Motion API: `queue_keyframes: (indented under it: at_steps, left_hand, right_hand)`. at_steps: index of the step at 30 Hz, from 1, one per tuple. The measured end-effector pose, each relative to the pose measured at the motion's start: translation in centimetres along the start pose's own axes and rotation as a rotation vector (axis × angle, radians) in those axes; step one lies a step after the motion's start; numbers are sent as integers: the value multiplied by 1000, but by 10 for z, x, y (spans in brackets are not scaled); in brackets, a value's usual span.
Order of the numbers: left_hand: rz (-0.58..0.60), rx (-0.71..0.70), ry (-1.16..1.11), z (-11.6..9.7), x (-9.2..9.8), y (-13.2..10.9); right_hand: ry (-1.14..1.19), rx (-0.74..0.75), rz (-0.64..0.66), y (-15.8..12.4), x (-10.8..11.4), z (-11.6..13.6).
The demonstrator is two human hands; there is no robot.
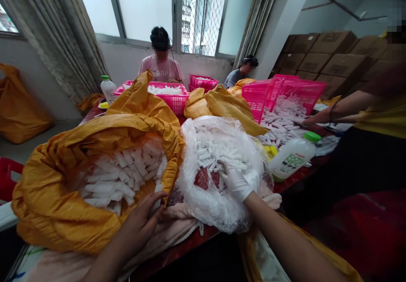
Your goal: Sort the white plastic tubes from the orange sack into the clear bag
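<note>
My left hand (146, 218) is at the near right edge of an open orange sack (57, 205). Its thumb and fingers are closed round a short white tube (156, 205). Many similar white tubes (117, 176) lie in the sack. My right hand (236, 182), in a white glove, reaches into a clear plastic bag (206, 212). Its fingers stretch out over small white pieces (212, 146) heaped there; whether they touch one is hard to tell. A dark red patch of the bag's bottom shows beside the fingers.
Pink baskets (177, 103) stand behind the sacks. A green-capped bottle (292, 157) and yellow blocks (270, 150) are right of the clear bag. A co-worker's arm (342, 108) reaches towards a white heap (282, 123). Two people sit by the window; cartons (336, 57) are stacked behind.
</note>
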State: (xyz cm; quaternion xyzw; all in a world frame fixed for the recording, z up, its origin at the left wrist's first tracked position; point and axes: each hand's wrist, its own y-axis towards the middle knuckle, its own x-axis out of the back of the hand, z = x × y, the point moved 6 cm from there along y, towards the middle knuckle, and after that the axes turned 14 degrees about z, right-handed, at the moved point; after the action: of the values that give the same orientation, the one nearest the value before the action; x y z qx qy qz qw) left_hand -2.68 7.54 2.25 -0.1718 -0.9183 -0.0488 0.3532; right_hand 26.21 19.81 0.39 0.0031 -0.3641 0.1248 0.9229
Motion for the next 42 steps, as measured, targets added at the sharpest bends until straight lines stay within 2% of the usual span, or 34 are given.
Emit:
queue_keyframes:
  at_steps: [4, 7, 9, 11, 15, 18, 22, 26, 29, 32, 34, 36, 38, 40, 42]
  left_hand:
    - [-36, 70, -175, -2, -8, -6]
    - [44, 101, -282, -5, -20, -6]
    - [105, 107, -317, -9, -29, -4]
    - [137, 101, -342, -15, -35, -3]
    - [191, 83, -336, -32, -40, -5]
    - [228, 81, -324, -39, -40, -9]
    - [235, 40, -360, -43, -40, -10]
    - [168, -44, -589, -42, -44, -10]
    - [184, -87, -796, -38, -54, -11]
    - [321, -51, -1054, -35, -70, -10]
    - [326, -57, -1151, -37, -71, -8]
    - [222, -99, -1039, -41, -60, -6]
    - [124, -124, -806, -46, -45, -6]
    - [116, -110, -607, -52, -34, -7]
    - [122, -89, -511, -54, -29, -8]
  right_hand:
    - [255, 69, -58, 4, 20, 3]
    - [648, 149, -134, -6, 20, 14]
    - [1033, 220, -147, -17, 11, 29]
    - [1311, 260, -76, -31, -5, 52]
    - [1564, 186, 89, -55, -37, 98]
    - [1660, 112, 118, -61, -58, 115]
    - [1664, 118, 20, -62, -81, 124]
    - [1405, 265, -10, -68, -88, 136]
    - [1255, 322, 81, -72, -88, 140]
    - [1222, 374, 253, -74, -90, 142]
    - [1181, 401, 305, -75, -92, 140]
    - [1080, 416, 239, -75, -90, 135]
    - [957, 411, 54, -77, -81, 125]
    - [861, 381, -136, -80, -71, 114]
    - [833, 345, -207, -83, -66, 108]
